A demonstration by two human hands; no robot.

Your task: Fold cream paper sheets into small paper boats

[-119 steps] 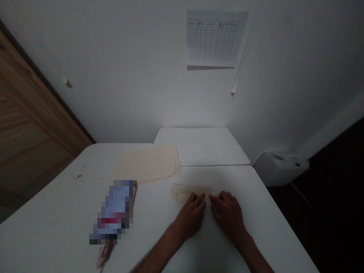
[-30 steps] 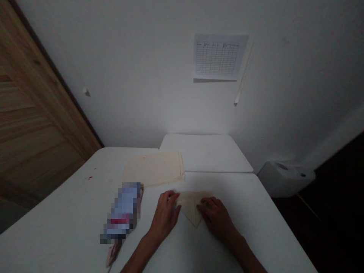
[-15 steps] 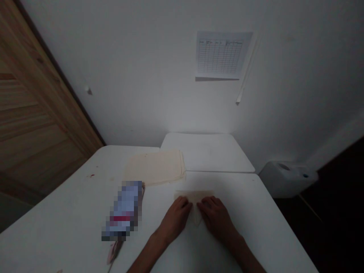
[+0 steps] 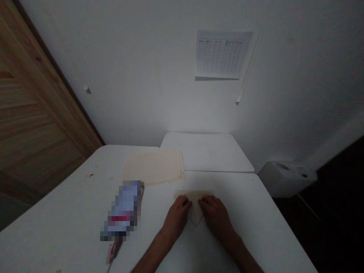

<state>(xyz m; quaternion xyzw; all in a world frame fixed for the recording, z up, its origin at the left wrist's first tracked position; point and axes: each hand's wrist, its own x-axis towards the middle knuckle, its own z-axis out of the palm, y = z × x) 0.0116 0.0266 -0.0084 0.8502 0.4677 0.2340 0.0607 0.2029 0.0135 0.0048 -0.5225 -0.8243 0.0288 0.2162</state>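
Note:
A cream sheet folded into a downward-pointing triangle lies on the white table in front of me. My left hand rests flat on the triangle's left flap, fingers stretched forward. My right hand lies flat on the right flap, fingers out. The two hands sit side by side with the triangle's tip showing between them. Neither hand grips anything.
A stack of cream sheets lies behind the hands. A blurred-out packet lies to the left. A second white table stands against the wall, a white container at right, a wooden door at left.
Four seconds ago the sheet was a wider folded strip; it is a triangle now. Over the last second my left hand slid right onto the left flap, closing in beside my right hand.

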